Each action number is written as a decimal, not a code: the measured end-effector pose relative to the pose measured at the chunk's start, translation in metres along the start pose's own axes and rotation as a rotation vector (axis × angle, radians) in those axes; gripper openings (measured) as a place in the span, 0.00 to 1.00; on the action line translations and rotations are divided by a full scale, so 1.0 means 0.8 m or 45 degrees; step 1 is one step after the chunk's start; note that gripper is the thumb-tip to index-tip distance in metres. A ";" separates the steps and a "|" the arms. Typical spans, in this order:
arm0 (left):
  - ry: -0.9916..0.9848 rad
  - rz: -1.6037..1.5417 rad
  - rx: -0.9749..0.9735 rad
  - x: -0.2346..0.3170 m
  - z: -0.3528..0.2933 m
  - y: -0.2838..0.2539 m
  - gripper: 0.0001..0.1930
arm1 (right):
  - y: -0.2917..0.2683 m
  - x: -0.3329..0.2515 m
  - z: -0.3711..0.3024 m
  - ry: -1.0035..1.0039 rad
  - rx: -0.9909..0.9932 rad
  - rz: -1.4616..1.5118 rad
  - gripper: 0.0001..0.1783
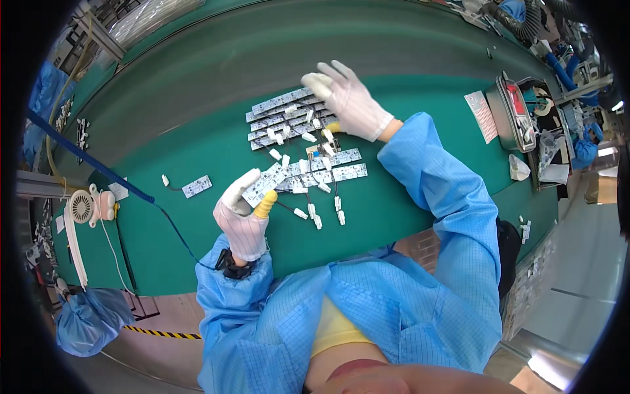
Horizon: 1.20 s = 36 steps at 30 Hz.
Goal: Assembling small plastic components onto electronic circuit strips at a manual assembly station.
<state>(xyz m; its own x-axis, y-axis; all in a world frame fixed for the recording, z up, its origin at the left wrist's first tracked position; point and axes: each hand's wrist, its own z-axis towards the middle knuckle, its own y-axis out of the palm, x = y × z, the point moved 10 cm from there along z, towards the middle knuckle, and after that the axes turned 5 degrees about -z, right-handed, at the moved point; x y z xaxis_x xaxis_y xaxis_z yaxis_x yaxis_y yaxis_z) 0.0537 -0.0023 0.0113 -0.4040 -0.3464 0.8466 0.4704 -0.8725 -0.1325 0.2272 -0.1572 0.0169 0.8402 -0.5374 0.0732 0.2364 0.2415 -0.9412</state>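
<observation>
My left hand (pixel 244 220), in a striped white glove with a yellow finger cot on the thumb, pinches a small circuit board (pixel 264 186) by its near end. Under and beside that board lie more circuit boards (pixel 348 171), with short black wires and white connectors. My right hand (pixel 356 105), also gloved, is over the right ends of a farther row of circuit boards (pixel 275 102). Its fingers are spread, and the yellow-tipped thumb is apart from the forefinger. Whether it touches the boards is hard to tell.
A single board with a wire (pixel 197 186) lies to the left on the green mat (pixel 203 253). Beyond it are a small fan (pixel 82 206) and a blue cord (pixel 174 226) reaching my left wrist. At right stand a metal tray (pixel 512 111) and a pink-dotted sheet (pixel 481 117).
</observation>
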 end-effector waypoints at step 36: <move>-0.317 -0.283 -0.356 0.056 0.004 0.032 0.22 | -0.074 -0.108 -0.095 0.585 -0.226 2.050 0.30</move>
<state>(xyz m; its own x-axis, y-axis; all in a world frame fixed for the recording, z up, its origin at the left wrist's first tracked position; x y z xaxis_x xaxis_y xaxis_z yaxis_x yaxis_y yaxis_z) 0.0502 -0.0392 0.0470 -0.2539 -0.0757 0.9643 0.1486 -0.9881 -0.0385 0.1036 -0.1867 0.0410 -0.0546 -0.0340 -0.9979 -0.7418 0.6704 0.0178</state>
